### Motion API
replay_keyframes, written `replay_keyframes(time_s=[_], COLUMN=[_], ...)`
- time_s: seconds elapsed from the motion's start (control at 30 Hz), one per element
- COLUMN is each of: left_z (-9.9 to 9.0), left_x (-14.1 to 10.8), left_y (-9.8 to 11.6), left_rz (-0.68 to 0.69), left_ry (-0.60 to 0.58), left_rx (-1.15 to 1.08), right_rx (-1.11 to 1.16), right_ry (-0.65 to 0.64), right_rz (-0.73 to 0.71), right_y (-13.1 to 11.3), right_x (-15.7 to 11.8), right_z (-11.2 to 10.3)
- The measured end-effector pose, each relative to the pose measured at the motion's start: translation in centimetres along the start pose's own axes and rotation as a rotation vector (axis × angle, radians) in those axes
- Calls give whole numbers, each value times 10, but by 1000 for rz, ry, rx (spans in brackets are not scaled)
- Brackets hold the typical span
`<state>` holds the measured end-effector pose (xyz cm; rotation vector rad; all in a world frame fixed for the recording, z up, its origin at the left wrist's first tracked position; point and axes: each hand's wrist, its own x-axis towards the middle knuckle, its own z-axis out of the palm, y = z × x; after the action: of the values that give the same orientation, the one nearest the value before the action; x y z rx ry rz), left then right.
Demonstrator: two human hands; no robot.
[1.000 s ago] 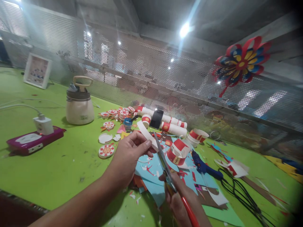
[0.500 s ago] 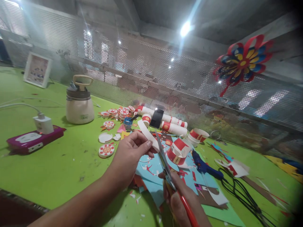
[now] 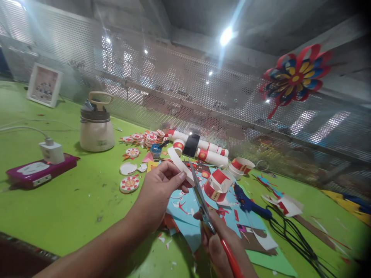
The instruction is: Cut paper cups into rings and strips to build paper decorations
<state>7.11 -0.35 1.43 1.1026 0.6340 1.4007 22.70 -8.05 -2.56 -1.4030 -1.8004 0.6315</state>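
two hands in view, both at work over the green surface [image 3: 101, 239]. a narrow white strip [image 3: 176, 159] is held by the left hand [image 3: 156, 193]: the fingers are closed, the strip pinched between thumb and fingertips, its curved loose end pointed up and away. red-handled scissors [image 3: 202, 202] are gripped by the right hand [image 3: 222, 239], the fingers wrapped around the handles. the blades are seen lying close together, pointed away, with the near end of the strip met at their edge; whether paper is caught between them cannot be told.

compared with half a second ago, almost nothing has been altered. strip and scissors are kept in nearly the same pose, and no shortening of the strip can be made out. the whole scene has been shifted slightly leftward, the picture frame [image 3: 43, 85] and hanging paper flower [image 3: 295, 79] included.

below the hands, light-blue paper [image 3: 188, 217] is strewn with red scraps. beside it, to the right, a blue glue gun [image 3: 252, 204] is laid. beyond, a dark phone [image 3: 191, 146] is rested against white-and-red rolls [image 3: 213, 157]. to the left of the left hand, a red-patterned disc [image 3: 129, 184] is found lying flat.
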Motion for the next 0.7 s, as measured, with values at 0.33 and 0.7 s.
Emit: replay_keyframes(time_s=[0.33, 0.7], left_z=[-1, -1], left_x=[1, 2], left_y=[-4, -5], left_rz=[10, -7], left_ry=[-15, -13], left_rx=[-13, -29], right_rx=[32, 52], right_ry=[23, 26], right_rz=[11, 17], right_y=[-2, 1], right_x=[-1, -2], right_z=[1, 1])
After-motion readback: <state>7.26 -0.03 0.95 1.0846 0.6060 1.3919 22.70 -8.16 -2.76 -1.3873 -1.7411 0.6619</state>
